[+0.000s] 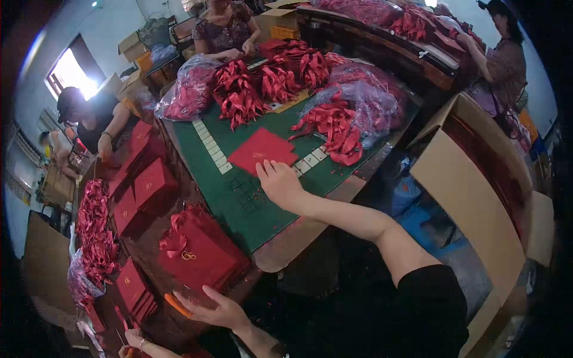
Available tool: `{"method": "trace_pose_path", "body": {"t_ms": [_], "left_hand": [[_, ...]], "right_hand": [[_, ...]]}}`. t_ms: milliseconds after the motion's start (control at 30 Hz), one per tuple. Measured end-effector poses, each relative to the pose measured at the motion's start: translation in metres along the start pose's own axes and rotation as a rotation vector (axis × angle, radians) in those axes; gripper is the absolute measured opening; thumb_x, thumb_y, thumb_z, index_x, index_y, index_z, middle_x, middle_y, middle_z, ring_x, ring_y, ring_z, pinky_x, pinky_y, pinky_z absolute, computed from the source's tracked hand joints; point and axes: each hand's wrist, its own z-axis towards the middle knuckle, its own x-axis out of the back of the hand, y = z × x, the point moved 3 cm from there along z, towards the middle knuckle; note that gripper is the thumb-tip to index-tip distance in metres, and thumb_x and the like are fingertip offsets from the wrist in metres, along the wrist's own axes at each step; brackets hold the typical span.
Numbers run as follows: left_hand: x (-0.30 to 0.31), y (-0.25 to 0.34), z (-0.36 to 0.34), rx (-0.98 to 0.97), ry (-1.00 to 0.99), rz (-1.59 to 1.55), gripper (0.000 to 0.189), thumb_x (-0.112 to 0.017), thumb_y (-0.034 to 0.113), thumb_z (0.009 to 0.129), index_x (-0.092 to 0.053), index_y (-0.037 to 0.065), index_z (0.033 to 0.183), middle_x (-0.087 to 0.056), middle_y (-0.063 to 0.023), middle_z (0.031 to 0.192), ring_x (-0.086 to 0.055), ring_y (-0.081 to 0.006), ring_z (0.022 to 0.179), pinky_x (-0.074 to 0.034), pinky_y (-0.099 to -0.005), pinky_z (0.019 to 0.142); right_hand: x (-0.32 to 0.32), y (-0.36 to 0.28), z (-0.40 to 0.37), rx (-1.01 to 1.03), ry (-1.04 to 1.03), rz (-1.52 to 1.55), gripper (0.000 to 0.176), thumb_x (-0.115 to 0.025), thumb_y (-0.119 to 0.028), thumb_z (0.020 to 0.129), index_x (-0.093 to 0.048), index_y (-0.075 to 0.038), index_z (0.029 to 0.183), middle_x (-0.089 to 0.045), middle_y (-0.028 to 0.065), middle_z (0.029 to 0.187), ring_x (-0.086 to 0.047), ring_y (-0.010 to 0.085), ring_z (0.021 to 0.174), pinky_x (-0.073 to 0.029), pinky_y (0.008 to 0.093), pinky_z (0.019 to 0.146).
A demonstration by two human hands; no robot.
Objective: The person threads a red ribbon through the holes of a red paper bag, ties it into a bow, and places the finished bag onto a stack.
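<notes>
On the green mat (256,224) lies a small fanned stack of red paper bags (261,150) with a gold mark. My right hand (279,184) grips the near edge of this stack, fingers on top and the thumb out of sight. Lower down, my left hand (218,311) has its fingers stretched apart beside a pile of red gift bags (203,253) with ribbon handles and a gold emblem. A slim orange piece (178,305) runs along one finger of that hand, like a finger cover.
Ribbon-handled bundles (239,92) and plastic-wrapped ones (352,107) crowd the mat's far side. More red bags (143,188) line the left table. An open carton (471,197) stands at right. A co-worker's hand (136,340) is at lower left; other people work around.
</notes>
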Motion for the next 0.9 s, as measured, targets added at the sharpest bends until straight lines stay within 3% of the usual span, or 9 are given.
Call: {"method": "trace_pose_path", "body": {"t_ms": [133, 233, 367, 400, 467, 500, 633, 800, 900], "left_hand": [[0.013, 0.052, -0.013, -0.343, -0.025, -0.106, 0.034, -0.059, 0.008, 0.090, -0.054, -0.004, 0.120, -0.047, -0.0271, 0.130, -0.050, -0.0347, 0.119, -0.049, -0.0401, 0.085], [-0.009, 0.090, -0.020, -0.480, -0.381, -0.234, 0.030, -0.059, 0.008, 0.090, -0.056, -0.005, 0.117, -0.048, -0.0281, 0.128, -0.051, -0.0353, 0.118, -0.051, -0.0402, 0.082], [-0.083, 0.108, -0.034, -0.454, -0.715, -0.282, 0.023, -0.064, 0.006, 0.084, -0.065, 0.002, 0.106, -0.061, -0.0172, 0.114, -0.053, -0.0359, 0.114, -0.044, -0.0447, 0.094], [-0.100, 0.104, -0.039, -0.434, -0.768, -0.328, 0.020, -0.063, 0.006, 0.086, -0.066, 0.001, 0.105, -0.062, -0.0158, 0.112, -0.055, -0.0342, 0.112, -0.045, -0.0428, 0.093], [-0.118, 0.101, -0.043, -0.298, -0.821, -0.436, 0.018, -0.063, 0.006, 0.087, -0.067, 0.001, 0.103, -0.065, -0.0139, 0.109, -0.060, -0.0313, 0.105, -0.048, -0.0391, 0.089], [-0.121, 0.104, -0.040, -0.312, -0.776, -0.415, 0.018, -0.062, 0.006, 0.087, -0.067, 0.001, 0.103, -0.065, -0.0144, 0.108, -0.060, -0.0315, 0.103, -0.048, -0.0384, 0.088], [-0.137, 0.107, -0.044, -0.231, -0.750, -0.222, 0.022, -0.063, 0.009, 0.086, -0.066, 0.000, 0.105, -0.062, -0.0176, 0.113, -0.057, -0.0342, 0.108, -0.046, -0.0412, 0.092], [-0.159, 0.095, -0.065, -0.315, -0.757, 0.191, 0.060, -0.063, 0.032, 0.086, -0.046, -0.002, 0.132, -0.050, -0.0248, 0.129, -0.046, -0.0380, 0.120, -0.035, -0.0475, 0.101], [-0.159, 0.094, -0.065, -0.260, -0.761, 0.197, 0.061, -0.064, 0.032, 0.085, -0.046, -0.003, 0.132, -0.051, -0.0238, 0.128, -0.048, -0.0377, 0.116, -0.036, -0.0478, 0.098]], "right_hand": [[0.071, -0.016, -0.056, 0.263, 0.130, 0.056, 0.043, -0.055, -0.018, 0.078, -0.058, 0.007, 0.113, -0.062, 0.0228, 0.108, -0.062, 0.0331, 0.098, -0.049, 0.0424, 0.088], [0.087, -0.035, -0.110, 0.345, -0.121, 0.097, 0.046, -0.055, -0.020, 0.078, -0.057, 0.007, 0.115, -0.062, 0.0225, 0.110, -0.060, 0.0328, 0.101, -0.048, 0.0425, 0.088], [0.071, -0.029, -0.131, 0.414, -0.426, 0.257, 0.038, -0.059, -0.025, 0.080, -0.064, 0.000, 0.108, -0.057, 0.0244, 0.119, -0.056, 0.0323, 0.106, -0.048, 0.0440, 0.084], [0.079, -0.021, -0.119, 0.389, -0.414, 0.373, 0.031, -0.060, -0.029, 0.080, -0.068, -0.002, 0.093, -0.063, 0.0206, 0.106, -0.059, 0.0320, 0.097, -0.050, 0.0445, 0.079], [0.089, 0.001, -0.079, 0.116, -0.764, 0.433, 0.032, -0.061, -0.034, 0.082, -0.067, -0.003, 0.084, -0.066, 0.0159, 0.091, -0.062, 0.0321, 0.090, -0.051, 0.0455, 0.076], [0.078, 0.026, -0.069, 0.090, -0.451, 0.539, 0.030, -0.060, -0.035, 0.084, -0.067, -0.005, 0.084, -0.066, 0.0125, 0.082, -0.063, 0.0327, 0.085, -0.052, 0.0457, 0.074], [0.026, 0.134, 0.003, -0.210, 0.076, 0.467, 0.015, -0.062, -0.020, 0.080, -0.070, -0.009, 0.084, -0.062, 0.0093, 0.083, -0.057, 0.0305, 0.087, -0.048, 0.0417, 0.076], [-0.056, 0.173, 0.036, -0.062, -0.138, 0.286, 0.019, -0.070, -0.018, 0.076, -0.073, -0.014, 0.094, -0.059, 0.0101, 0.092, -0.055, 0.0303, 0.094, -0.047, 0.0424, 0.080], [-0.076, 0.169, 0.037, -0.050, -0.238, 0.169, 0.019, -0.070, -0.021, 0.076, -0.074, -0.017, 0.094, -0.058, 0.0104, 0.095, -0.054, 0.0288, 0.097, -0.047, 0.0428, 0.079]]}}
